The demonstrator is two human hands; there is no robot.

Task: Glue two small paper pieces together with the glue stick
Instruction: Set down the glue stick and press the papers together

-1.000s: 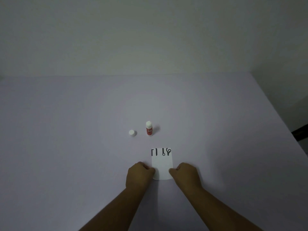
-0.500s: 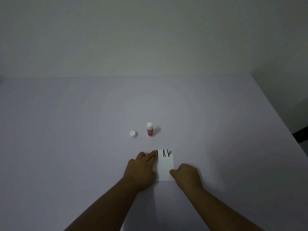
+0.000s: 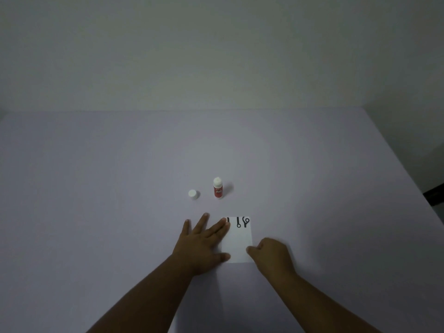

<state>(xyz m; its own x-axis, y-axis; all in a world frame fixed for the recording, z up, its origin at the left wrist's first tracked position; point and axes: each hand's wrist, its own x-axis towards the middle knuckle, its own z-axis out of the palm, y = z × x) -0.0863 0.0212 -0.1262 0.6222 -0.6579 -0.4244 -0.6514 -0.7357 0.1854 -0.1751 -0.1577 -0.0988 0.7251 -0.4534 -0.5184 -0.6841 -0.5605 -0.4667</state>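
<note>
A small white paper (image 3: pixel 240 241) with black marks along its far edge lies flat on the pale table (image 3: pixel 96 188). My left hand (image 3: pixel 203 239) rests flat with fingers spread, its index finger and thumb lying on the paper's left edge. My right hand (image 3: pixel 271 255) is curled into a loose fist at the paper's near right corner, thumb touching the paper's edge. Beyond the paper stands the red glue stick (image 3: pixel 217 188), uncapped and upright. Its white cap (image 3: pixel 193 194) sits on the table to its left. Whether a second paper lies under the first is hidden.
A plain wall rises behind the table's far edge. The table's right edge (image 3: pixel 408 179) runs diagonally, with a dark object (image 3: pixel 433 197) past it.
My left hand has opened from a fist and spread flat along the paper's left side. The paper's near edge now lies flat. My right hand has stayed in place.
</note>
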